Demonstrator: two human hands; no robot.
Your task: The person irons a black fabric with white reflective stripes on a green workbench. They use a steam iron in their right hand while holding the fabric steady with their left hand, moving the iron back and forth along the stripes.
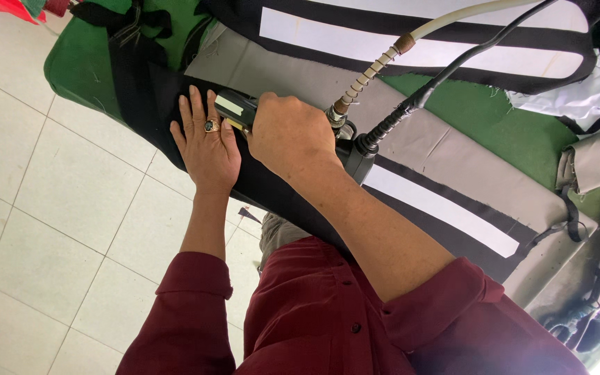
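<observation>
Gripping hard black iron (244,111), right hand (293,135); left hand (206,142) flattening smooth black fabric (154,97).

Black garment (175,97) with white stripes (on a green table (501,125)), maroon sleeve (196,298).

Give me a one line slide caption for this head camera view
Left hand flat on black fabric; right hand gripping a black hand-held iron with hoses on a grey padded board.

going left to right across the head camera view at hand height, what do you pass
Tiled floor → left hand, flat on black fabric → right hand gripping a steam iron → hoses → grey padded board → green table cover → grey roll.
</observation>
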